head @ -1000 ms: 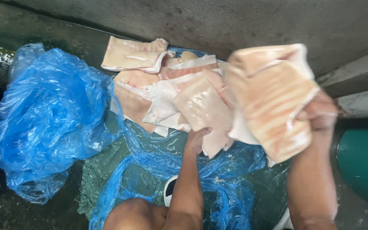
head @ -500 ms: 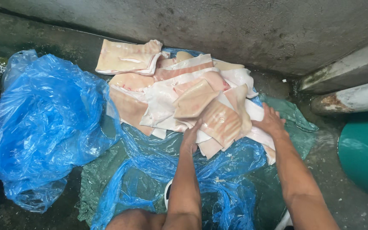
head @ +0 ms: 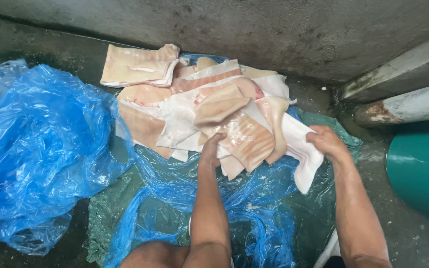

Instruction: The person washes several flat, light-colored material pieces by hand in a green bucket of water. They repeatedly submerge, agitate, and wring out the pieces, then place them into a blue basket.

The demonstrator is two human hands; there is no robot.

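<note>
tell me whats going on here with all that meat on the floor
A person is crouched over a heap of pale pink, fatty raw meat slabs lying on crumpled blue plastic sheeting spread on a wet concrete floor against a wall. The left hand presses on the near edge of the heap, while the right hand grips a white, fatty slab at its right side. A bunched blue plastic bag sits to the left.

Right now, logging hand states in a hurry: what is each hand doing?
Left hand: fingers curled on a slab in the meat pile.
Right hand: closed on the edge of a pale slab.
</note>
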